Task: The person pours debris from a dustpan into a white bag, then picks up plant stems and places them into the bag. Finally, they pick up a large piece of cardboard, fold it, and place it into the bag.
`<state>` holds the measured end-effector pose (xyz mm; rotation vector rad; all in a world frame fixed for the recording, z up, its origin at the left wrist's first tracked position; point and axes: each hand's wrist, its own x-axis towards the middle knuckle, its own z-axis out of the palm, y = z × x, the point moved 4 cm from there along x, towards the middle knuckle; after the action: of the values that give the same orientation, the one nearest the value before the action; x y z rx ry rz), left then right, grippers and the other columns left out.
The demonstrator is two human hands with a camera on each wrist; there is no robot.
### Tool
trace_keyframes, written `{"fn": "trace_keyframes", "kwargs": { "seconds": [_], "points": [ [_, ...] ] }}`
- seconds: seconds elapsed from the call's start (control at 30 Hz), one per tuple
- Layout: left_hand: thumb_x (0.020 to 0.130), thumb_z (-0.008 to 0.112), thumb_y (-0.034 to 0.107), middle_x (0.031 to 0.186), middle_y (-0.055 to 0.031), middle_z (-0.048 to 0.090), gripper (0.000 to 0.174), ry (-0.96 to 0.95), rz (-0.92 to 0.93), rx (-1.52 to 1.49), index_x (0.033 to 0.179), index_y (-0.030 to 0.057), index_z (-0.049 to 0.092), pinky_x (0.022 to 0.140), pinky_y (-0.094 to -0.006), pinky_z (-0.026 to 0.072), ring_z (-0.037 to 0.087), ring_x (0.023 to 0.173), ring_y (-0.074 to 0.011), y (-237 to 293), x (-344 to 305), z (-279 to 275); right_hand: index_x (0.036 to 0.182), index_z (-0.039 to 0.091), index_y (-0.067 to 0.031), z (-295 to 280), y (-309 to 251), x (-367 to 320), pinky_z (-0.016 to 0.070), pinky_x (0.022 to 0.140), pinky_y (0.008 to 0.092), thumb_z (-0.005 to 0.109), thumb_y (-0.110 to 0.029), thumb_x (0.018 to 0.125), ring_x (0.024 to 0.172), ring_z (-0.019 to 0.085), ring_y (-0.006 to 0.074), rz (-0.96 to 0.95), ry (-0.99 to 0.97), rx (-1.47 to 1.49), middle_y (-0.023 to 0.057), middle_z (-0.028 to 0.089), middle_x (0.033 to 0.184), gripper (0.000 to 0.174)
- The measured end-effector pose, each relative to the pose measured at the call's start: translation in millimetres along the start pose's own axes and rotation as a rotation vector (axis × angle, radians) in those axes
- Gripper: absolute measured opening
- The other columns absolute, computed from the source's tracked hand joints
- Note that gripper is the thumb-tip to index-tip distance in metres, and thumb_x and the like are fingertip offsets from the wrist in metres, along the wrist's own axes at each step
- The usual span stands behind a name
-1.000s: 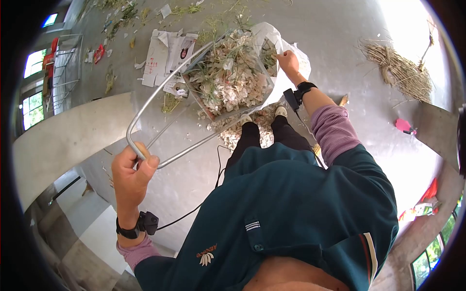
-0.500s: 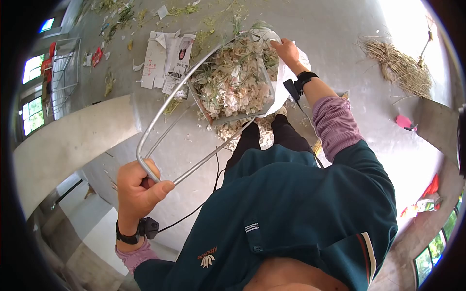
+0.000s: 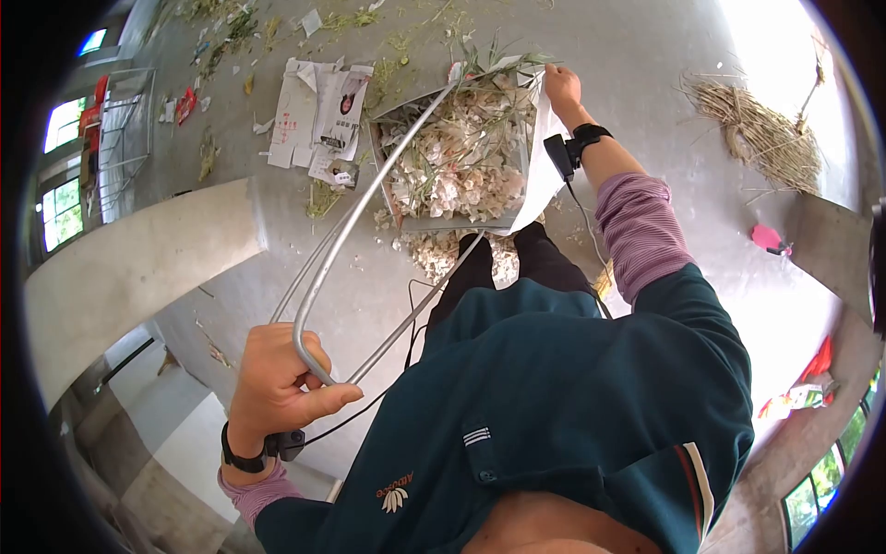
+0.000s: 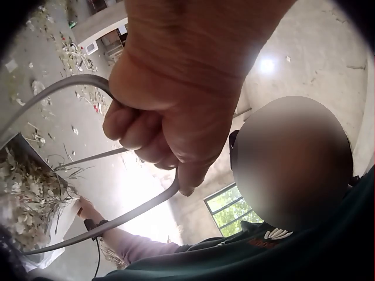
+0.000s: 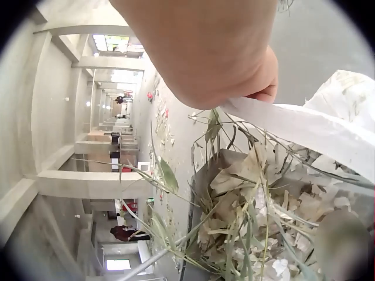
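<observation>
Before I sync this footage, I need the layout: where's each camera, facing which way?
Head: worn there, facing forward and down; shows left hand, right hand, shirt, legs.
Left wrist: worn there, facing past left hand gripping tubular metal handle, towards shirt and right arm.
Right wrist: worn there, facing past right hand holding white sheeting, onto pale flakes and the concrete interior.
Shared: head and left wrist both show that handle.

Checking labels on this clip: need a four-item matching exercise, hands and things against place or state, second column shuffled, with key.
1. left hand
2. right hand
3. pale flakes
4. dry stalk bundle

A. heaped in the container
B. gripping the metal handle
C. on the floor, right side of the head view
D. holding the white material

Pairs: 1-B, 2-D, 3-A, 4-C
</observation>
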<state>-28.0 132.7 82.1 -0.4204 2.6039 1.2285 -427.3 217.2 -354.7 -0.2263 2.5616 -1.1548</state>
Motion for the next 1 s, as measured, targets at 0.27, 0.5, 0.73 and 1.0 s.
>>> {"fn": "trace_keyframes", "kwargs": {
  "seconds": [0.27, 0.5, 0.73, 1.0],
  "points": [
    [0.062, 0.079, 0.031, 0.045, 0.0022, 0.043, 0.039, -0.089, 0.043, 0.037, 0.054, 0.0107, 0.047, 0.042, -0.0289, 0.0295, 0.042, 0.040, -0.0179, 2, 2, 7, 0.095, 0.060, 0.0024, 27, 33, 11, 0.0462, 0.068, 0.0347, 0.058, -0.030, 0.083, 0.077, 0.058, 0.0210, 0.393, -0.150, 0.629, 0.0107, 0.061, 0.085, 0.035],
    [0.062, 0.079, 0.033, 0.048, 0.0025, 0.045, 0.037, -0.188, 0.075, 0.121, 0.058, 0.0117, 0.049, 0.044, -0.0306, 0.0315, 0.045, 0.044, -0.0191, 13, 7, 15, 0.094, 0.060, 0.0004, 16, 38, 7, 0.0488, 0.066, 0.0332, 0.060, -0.023, 0.085, 0.075, 0.059, 0.0183, 0.499, -0.004, 1.027, 0.0070, 0.061, 0.086, 0.025],
    [0.063, 0.078, 0.033, 0.049, 0.0012, 0.047, 0.036, -0.188, 0.123, 0.173, 0.057, 0.0112, 0.050, 0.045, -0.0314, 0.0326, 0.047, 0.045, -0.0204, 19, 26, 25, 0.102, 0.063, -0.0005, -5, -19, -16, 0.0477, 0.069, 0.0256, 0.060, -0.023, 0.087, 0.079, 0.057, 0.0113, -0.015, -0.438, 0.705, 0.0038, 0.063, 0.089, 0.028],
    [0.069, 0.077, 0.030, 0.049, -0.0029, 0.045, 0.038, -0.043, -0.090, 0.034, 0.060, 0.0038, 0.050, 0.043, -0.0271, 0.0315, 0.040, 0.044, -0.0132, 3, 73, 22, 0.094, 0.065, 0.0018, -13, -44, -74, 0.0447, 0.066, 0.0252, 0.062, -0.022, 0.083, 0.074, 0.053, 0.0085, -0.200, -0.552, 0.209, 0.0028, 0.063, 0.082, 0.026]
  ]
}}
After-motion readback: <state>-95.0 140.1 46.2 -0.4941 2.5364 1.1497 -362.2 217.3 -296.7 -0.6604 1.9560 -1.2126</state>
